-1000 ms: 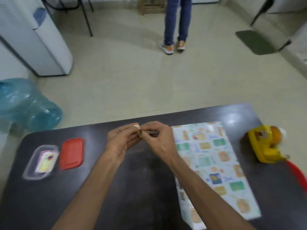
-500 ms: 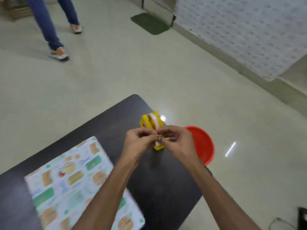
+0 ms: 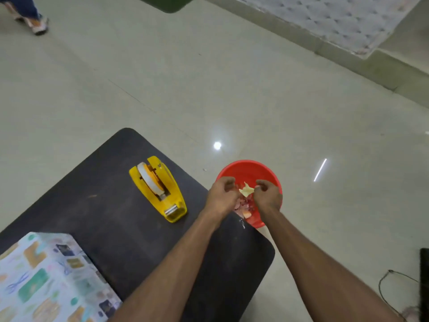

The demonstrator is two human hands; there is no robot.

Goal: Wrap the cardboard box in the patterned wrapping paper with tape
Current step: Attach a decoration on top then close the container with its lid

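Fingers curled, left hand (image 3: 221, 196) and right hand (image 3: 267, 196) hover over a round red plastic bowl (image 3: 249, 171) — pale yellow scrap (image 3: 246, 190) between, grip unclear.

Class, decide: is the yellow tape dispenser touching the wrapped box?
Apart. The head view shows bare dark table between the tape dispenser and the wrapped box.

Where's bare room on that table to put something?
Bare tabletop lies between the wrapped box and the yellow tape dispenser, and at the far corner behind the dispenser. Crowded: the right edge, where the left hand and right hand reach over the red bowl.
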